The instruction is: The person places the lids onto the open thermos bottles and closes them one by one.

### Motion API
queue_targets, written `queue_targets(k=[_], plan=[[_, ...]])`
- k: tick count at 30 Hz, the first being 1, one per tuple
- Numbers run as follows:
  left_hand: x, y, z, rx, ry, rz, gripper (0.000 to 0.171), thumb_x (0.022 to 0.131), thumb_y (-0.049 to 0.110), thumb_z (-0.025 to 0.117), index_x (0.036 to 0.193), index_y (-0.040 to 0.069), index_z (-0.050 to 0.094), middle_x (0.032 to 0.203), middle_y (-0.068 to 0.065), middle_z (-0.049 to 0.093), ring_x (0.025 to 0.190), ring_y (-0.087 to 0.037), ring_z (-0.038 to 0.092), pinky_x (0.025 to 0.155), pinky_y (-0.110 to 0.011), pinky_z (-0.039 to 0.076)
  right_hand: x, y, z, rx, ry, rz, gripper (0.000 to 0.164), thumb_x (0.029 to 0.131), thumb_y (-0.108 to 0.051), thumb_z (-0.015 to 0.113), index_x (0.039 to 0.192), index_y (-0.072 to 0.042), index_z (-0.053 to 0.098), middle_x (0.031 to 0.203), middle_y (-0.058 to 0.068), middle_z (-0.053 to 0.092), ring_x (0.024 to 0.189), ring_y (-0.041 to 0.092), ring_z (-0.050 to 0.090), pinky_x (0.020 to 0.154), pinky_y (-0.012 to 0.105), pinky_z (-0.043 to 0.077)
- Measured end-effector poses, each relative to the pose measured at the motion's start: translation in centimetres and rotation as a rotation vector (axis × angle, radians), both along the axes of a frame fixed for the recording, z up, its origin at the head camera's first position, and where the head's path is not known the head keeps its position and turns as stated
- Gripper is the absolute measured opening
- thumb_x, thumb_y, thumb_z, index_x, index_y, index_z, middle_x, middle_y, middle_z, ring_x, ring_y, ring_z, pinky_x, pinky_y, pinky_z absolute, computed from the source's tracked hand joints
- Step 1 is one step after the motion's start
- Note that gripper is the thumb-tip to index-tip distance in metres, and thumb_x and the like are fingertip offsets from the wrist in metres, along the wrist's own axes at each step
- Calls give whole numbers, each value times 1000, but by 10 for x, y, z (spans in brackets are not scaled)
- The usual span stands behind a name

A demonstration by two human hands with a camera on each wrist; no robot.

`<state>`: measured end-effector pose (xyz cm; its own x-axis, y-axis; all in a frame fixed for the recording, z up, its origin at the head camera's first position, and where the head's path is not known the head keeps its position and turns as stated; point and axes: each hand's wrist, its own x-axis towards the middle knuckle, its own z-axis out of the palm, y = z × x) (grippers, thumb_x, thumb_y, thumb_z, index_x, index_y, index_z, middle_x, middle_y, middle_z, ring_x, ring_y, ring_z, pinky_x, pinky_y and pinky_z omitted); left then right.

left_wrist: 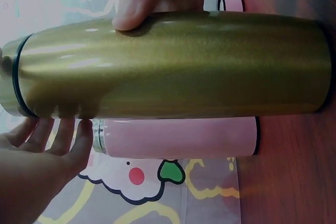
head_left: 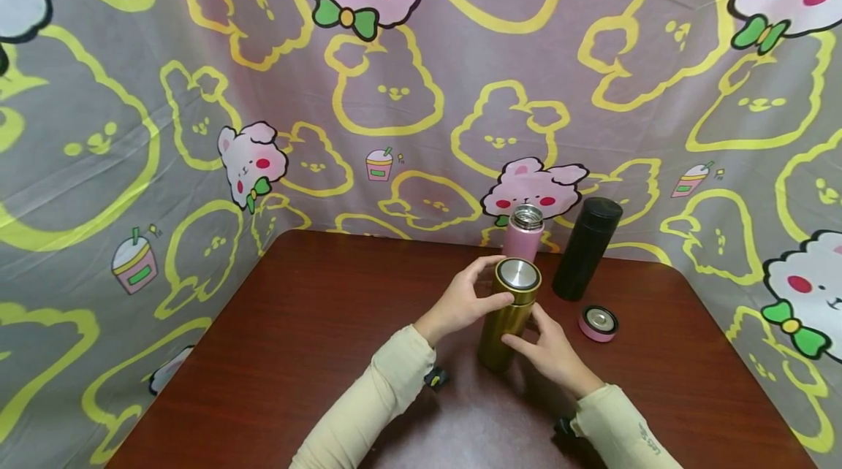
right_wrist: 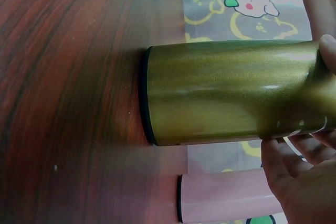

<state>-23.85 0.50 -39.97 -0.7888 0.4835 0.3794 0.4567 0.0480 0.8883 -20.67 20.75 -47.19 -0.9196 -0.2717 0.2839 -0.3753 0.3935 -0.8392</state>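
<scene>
A gold thermos [head_left: 500, 337] stands upright, close over the table, its gold lid with a silver top [head_left: 520, 274] in place. My left hand [head_left: 465, 304] grips it at the lid from the left, thumb in front and fingers behind. Lower down, my right hand [head_left: 555, 358] holds the body from the right. The left wrist view has the thermos lying across the picture, with my left fingers [left_wrist: 65, 137] at the lid seam. In the right wrist view the black-ringed base [right_wrist: 147, 98] shows near the brown tabletop.
Behind the gold thermos stands an uncapped pink thermos [head_left: 522, 239]. A black thermos [head_left: 588, 248] is to its right, with a pink lid [head_left: 598, 323] lying in front of it. Patterned cloth [head_left: 395, 104] hangs around the brown table [head_left: 316, 323].
</scene>
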Motion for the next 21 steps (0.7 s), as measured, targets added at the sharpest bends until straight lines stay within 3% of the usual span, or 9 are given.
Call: queue_targets(k=[7,13,21], plan=[[6,5,0,-3,-11,53,59,83,24,73,135,21,46,124,3,55,107,-13,55,86,-36,48,0,-1,0,13,12,-5,63,81,-30,76,133,-18,44,125,7,56,112,28,55,90,51,45],[6,9,-2,6,2,92,59,82,21,75,134,20,47,120,3,56,103,-12,57,83,-30,47,0,-1,-1,15,26,-8,62,82,-26,75,133,-15,44,124,8,57,111,28,56,89,48,46],[5,9,-3,13,13,87,58,83,22,74,134,20,46,120,2,56,103,-13,56,82,-30,48,0,-2,0,8,8,-9,62,82,-28,75,134,-16,44,125,8,56,112,29,55,89,48,46]])
